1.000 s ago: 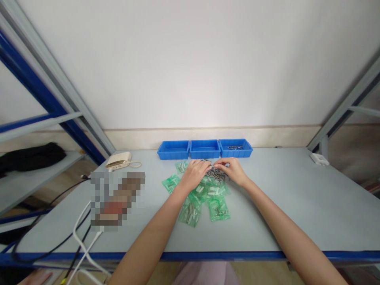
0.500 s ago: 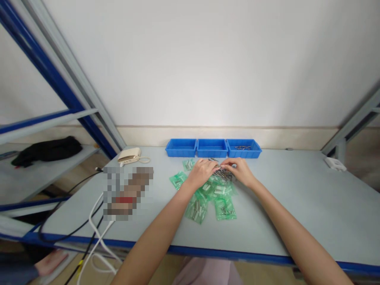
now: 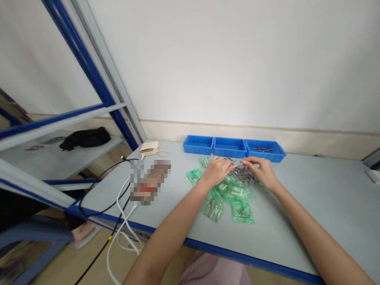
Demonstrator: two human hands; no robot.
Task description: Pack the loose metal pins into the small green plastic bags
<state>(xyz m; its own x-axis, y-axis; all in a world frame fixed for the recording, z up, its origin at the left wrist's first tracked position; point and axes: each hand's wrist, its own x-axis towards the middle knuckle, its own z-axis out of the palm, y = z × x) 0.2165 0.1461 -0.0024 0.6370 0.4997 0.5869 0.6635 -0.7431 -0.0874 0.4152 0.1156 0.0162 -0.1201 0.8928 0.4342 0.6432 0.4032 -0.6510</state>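
As the left hand (image 3: 217,171) and right hand (image 3: 261,171) curl inward, fingertips at the loose steel pins (image 3: 242,174) heaped on green plastic bags (image 3: 241,210) below three blue bins (image 3: 229,147), any grip on a pin cannot be confirmed.

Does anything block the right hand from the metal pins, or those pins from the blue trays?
Nothing visible: the right hand reaches the pile of slender metal pins; the blue plastic trays lie beyond, unobstructed.

The white wall (image 3: 237,59) stands behind a grey workbench (image 3: 320,206) with blue edge, and has cream skirting (image 3: 326,142) at the bottom, while a blue and grey metal shelf rack (image 3: 86,67) stands at the left over a pale floor (image 3: 71,253).
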